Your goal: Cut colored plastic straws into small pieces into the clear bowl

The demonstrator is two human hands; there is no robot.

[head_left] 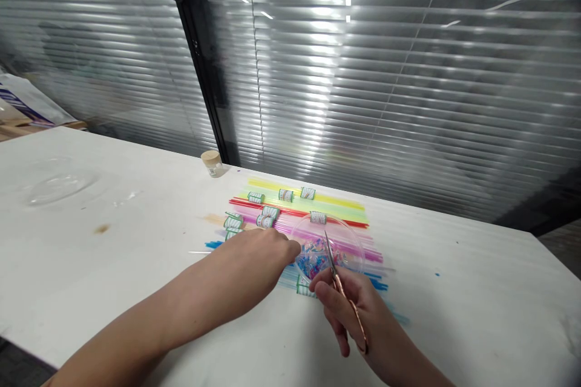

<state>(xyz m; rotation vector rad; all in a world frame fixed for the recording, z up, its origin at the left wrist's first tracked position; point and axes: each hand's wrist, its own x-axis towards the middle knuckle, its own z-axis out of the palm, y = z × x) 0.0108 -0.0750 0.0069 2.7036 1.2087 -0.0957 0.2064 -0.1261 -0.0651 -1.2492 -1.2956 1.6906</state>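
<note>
Right hand, near side, fingers wrapped on scissors, tips pointing far over a clear bowl of small coloured bits; left hand is curled at the bowl's left rim, fingertips hidden, can't tell if it's pinching anything. Bowl sits mid-desk over rows of coloured straws, yellow at the far side, blue nearer, with green-and-white wraps round them. Jar far left of the straws, clear plastic piece well apart at left.
</note>
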